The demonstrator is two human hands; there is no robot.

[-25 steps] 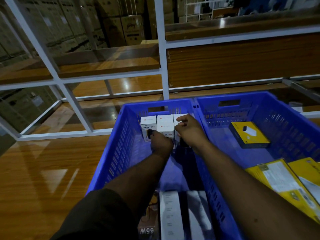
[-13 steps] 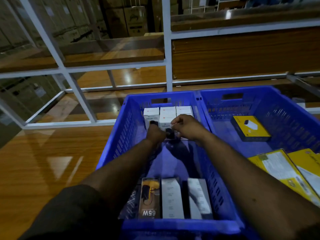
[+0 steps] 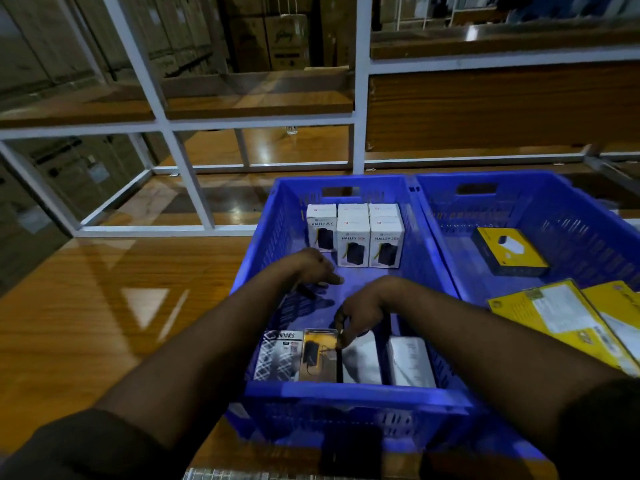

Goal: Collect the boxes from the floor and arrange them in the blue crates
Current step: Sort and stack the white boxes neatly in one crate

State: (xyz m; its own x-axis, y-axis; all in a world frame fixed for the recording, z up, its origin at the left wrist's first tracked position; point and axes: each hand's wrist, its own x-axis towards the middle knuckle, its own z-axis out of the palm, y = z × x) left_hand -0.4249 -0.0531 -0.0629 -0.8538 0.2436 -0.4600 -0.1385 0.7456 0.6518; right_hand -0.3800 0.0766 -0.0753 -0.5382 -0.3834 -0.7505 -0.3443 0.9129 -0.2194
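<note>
Two blue crates stand side by side on a wooden surface. The left crate (image 3: 346,393) holds several white Halley boxes (image 3: 353,240) upright at its far end. At its near end lies a row: a patterned box (image 3: 277,358), a yellow-and-black box (image 3: 317,355) and two white boxes (image 3: 410,363). My left hand (image 3: 311,268) hovers over the crate's middle, loosely curled and holding nothing. My right hand (image 3: 360,313) hangs over the near row, fingertips down at the edge of a white box (image 3: 362,362).
The right crate (image 3: 554,216) contains a small yellow-and-black box (image 3: 509,251) and large flat yellow boxes (image 3: 561,317). A white metal rack frame (image 3: 360,133) with wooden shelves rises behind the crates. Brown cartons (image 3: 287,39) are stacked farther back.
Both hands have let go of the white Halley boxes at the far end and drawn back toward me. My right hand has come down over the near row.
</note>
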